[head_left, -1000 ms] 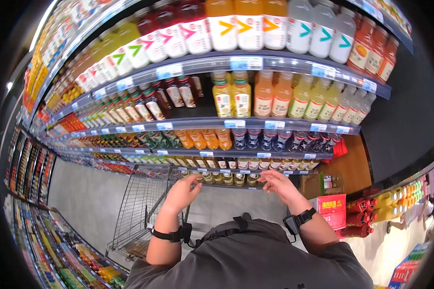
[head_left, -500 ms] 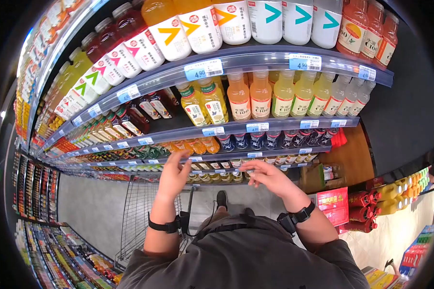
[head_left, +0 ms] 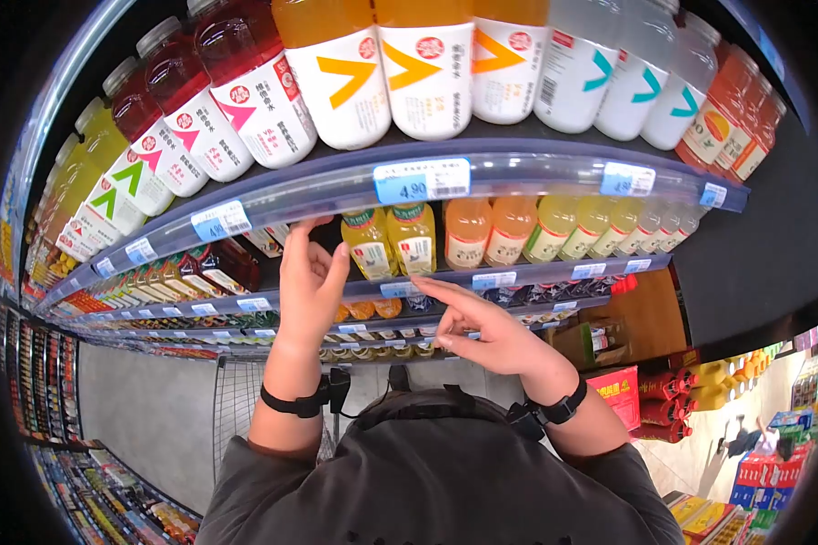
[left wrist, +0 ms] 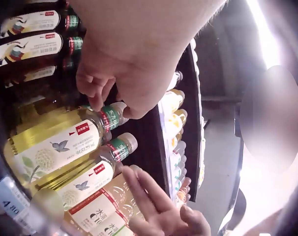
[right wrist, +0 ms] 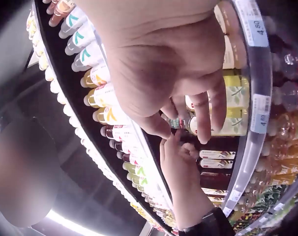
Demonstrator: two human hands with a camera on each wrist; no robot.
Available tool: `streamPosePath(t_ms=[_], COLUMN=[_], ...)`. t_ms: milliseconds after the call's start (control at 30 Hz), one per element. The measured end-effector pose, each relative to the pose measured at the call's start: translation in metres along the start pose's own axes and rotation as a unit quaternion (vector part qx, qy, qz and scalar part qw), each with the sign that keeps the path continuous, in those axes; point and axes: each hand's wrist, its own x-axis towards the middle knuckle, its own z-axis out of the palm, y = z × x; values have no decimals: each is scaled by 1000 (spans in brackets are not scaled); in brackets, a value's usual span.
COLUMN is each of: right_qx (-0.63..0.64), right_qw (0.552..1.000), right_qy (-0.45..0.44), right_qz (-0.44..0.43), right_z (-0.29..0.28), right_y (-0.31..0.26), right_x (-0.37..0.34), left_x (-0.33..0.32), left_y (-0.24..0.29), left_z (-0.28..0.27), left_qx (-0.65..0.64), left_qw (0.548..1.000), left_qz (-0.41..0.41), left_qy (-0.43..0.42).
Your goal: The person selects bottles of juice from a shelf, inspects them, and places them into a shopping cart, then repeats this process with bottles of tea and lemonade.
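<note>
Two yellow tea bottles [head_left: 370,245] with green collars stand side by side at the front of the middle shelf. My left hand [head_left: 311,283] reaches in just left of them, fingers bent and thumb apart. In the left wrist view, the left hand's fingertips [left wrist: 96,102] are right at the white cap of the nearer tea bottle [left wrist: 65,145]. My right hand [head_left: 486,329] is before the shelf edge, index finger stretched toward the second tea bottle [head_left: 414,241], the other fingers loosely bent. In the right wrist view, the right hand [right wrist: 173,73] partly covers the tea bottles [right wrist: 235,123].
Orange juice bottles [head_left: 468,234] stand right of the tea, dark bottles [head_left: 223,270] left. Overhead runs a shelf edge with price tags [head_left: 423,180], bearing large white-labelled bottles [head_left: 336,82]. A shopping cart [head_left: 241,391] is at lower left. A red box [head_left: 616,397] sits at the right.
Both hands have risen from in front of the lower shelves to the middle shelf, the left reaching beside the yellow tea bottles. The shelves appear closer, and the cart is more hidden.
</note>
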Motion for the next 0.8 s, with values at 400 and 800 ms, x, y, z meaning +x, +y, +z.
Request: streamPosePath(t_ms=[400,800], right_qx=[-34,-30], right_qw=[998,997], right_qy=[10,-36], right_qz=[-56,-59], right_z=[13,20], right_y=[-5,-16], right_x=[79,59], left_x=[52,11], left_y=[-21,14], left_z=[-2,-22], left_qx=[-9,64], left_qw=[987,940], left_qz=[-25,321], left_qy=[-160,-94])
